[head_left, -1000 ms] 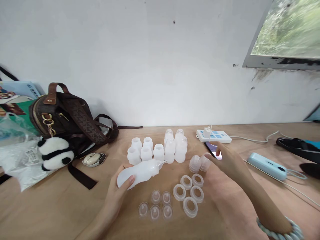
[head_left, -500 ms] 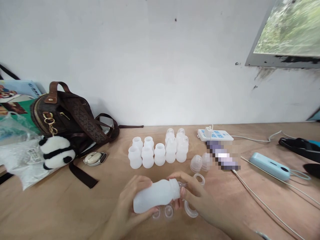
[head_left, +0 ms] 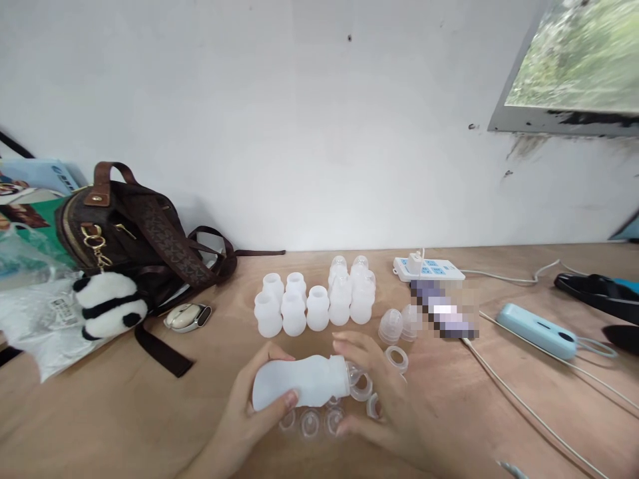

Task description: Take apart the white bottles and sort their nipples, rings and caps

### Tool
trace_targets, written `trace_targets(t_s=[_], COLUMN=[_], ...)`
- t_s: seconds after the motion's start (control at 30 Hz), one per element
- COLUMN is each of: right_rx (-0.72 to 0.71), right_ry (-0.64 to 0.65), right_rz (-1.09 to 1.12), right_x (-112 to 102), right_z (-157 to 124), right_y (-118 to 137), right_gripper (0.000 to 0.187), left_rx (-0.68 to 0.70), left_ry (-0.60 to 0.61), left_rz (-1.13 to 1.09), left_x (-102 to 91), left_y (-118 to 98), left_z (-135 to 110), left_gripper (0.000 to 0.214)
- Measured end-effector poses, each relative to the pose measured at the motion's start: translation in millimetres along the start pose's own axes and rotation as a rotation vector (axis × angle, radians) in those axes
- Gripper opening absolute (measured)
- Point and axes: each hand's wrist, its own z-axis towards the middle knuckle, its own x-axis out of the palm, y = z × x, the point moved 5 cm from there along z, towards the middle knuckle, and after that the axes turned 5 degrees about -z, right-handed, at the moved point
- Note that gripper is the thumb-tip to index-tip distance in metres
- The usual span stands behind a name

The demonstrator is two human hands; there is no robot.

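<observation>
My left hand (head_left: pixel 249 416) grips a white silicone bottle (head_left: pixel 299 384) held on its side, neck pointing right. My right hand (head_left: pixel 387 399) is at the bottle's neck, fingers curled around a clear nipple (head_left: pixel 353 374) there. Under and beside the hands lie several clear nipples (head_left: pixel 309 421) and white collar rings (head_left: pixel 397 359) on the wooden table (head_left: pixel 124 412). Behind stand several open white bottles (head_left: pixel 292 311), several capped bottles (head_left: pixel 349 293) and two clear domed caps (head_left: pixel 392 326).
A brown handbag (head_left: pixel 134 233) with a panda charm (head_left: pixel 107 303) sits at left beside plastic bags (head_left: pixel 34 313) and a small pale device (head_left: pixel 187 316). At right lie a power strip (head_left: pixel 429 271), a phone (head_left: pixel 444 311), a light-blue device (head_left: pixel 536 330) and cables (head_left: pixel 524 406).
My right hand left the phone and came to the bottle's neck. My left hand drew the bottle nearer and lower, over the nipples; the bottle's tip is now hidden by my fingers.
</observation>
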Motion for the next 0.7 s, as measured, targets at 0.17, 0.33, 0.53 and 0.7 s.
trace_targets(t_s=[0.17, 0.33, 0.53, 0.7], right_rx=[0.354, 0.304, 0.175, -0.289], right_ry=[0.086, 0.024, 0.044, -0.095], right_rz=[0.205, 0.222, 0.022, -0.252], right_x=[4.7, 0.7, -1.2, -16.6], right_z=[-2.0, -0.9, -0.5, 0.6], right_y=[-17.0, -17.7, -10.3, 14.7], right_gripper=[0.023, 0.060, 0.026, 0.033], left_rx=[0.066, 0.079, 0.065, 0.055], left_ry=[-0.054, -0.012, 0.050, 0.183], left_rz=[0.243, 0.220, 0.163, 0.060], left_x=[-3.1, -2.6, 0.0, 3.8], left_y=[-6.6, -3.3, -5.9, -14.8], left_z=[-2.2, -4.3, 0.9, 10.8], left_gripper=[0.034, 0.032, 0.039, 0.041])
